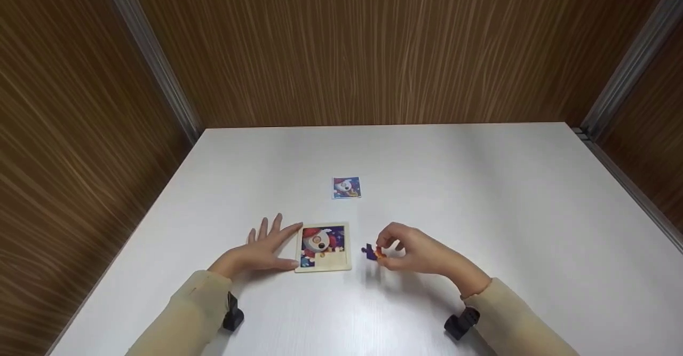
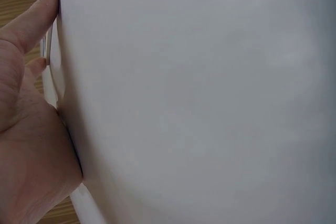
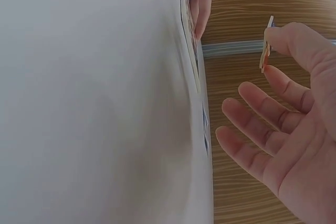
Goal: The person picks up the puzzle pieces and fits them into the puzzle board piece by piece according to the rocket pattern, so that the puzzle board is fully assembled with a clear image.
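Note:
A square puzzle tray [image 1: 349,246] with a pale wooden rim lies on the table, partly filled with pieces showing a white round-faced figure in red; bare wood shows at its lower right. My left hand [image 1: 264,249] has its fingers spread, with thumb and index fingertip at the tray's left edge. To the right of the tray, my right hand [image 1: 419,250] pinches a purple and orange jigsaw piece [image 1: 371,252] between thumb and index finger. In the right wrist view that piece [image 3: 266,45] is held up off the table, seen nearly edge-on, the other fingers loosely extended.
Beyond the tray lies a small square picture card [image 1: 347,187] with a similar image. The white table [image 1: 469,185] ends at a brown wood-grain panel [image 1: 373,52] at the back, with more such panels to the left and right.

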Motion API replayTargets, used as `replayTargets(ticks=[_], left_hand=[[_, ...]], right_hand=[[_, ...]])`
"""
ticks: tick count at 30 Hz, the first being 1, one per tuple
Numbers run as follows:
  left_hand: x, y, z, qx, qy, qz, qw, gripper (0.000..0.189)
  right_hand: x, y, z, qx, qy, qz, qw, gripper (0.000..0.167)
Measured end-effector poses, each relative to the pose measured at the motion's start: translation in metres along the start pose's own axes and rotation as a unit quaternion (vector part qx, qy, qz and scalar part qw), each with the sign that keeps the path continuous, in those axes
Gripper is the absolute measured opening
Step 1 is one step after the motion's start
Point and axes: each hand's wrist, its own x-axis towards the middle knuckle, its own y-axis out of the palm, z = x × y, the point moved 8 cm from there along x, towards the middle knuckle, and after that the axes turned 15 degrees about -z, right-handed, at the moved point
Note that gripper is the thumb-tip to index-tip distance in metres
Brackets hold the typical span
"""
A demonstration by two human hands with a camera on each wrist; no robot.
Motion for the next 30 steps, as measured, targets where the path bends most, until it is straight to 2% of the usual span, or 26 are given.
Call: replayTargets(ticks=[7,14,22,30], left_hand=[[0.0,-0.001,-0.001,-0.004,-0.002,-0.002,1.0,0.09],[0.001,-0.001,-0.003,-0.002,0.002,-0.003,1.0,0.09],[0.0,-0.001,-0.002,0.007,-0.001,0.0,1.0,0.09],[0.0,-0.001,-0.002,0.003,-0.001,-0.001,1.0,0.09]], right_hand=[[0.013,0.015,0.005,-0.009,0.009,0.019,0.9997,0.017],[0.025,0.03,0.013,-0.03,-0.002,0.037,0.9989,0.018],[0.037,0.048,0.014,-0.054,0.017,0.057,0.9968,0.024],[0.047,0.065,0.013,-0.08,-0.001,0.06,0.995,0.022]])
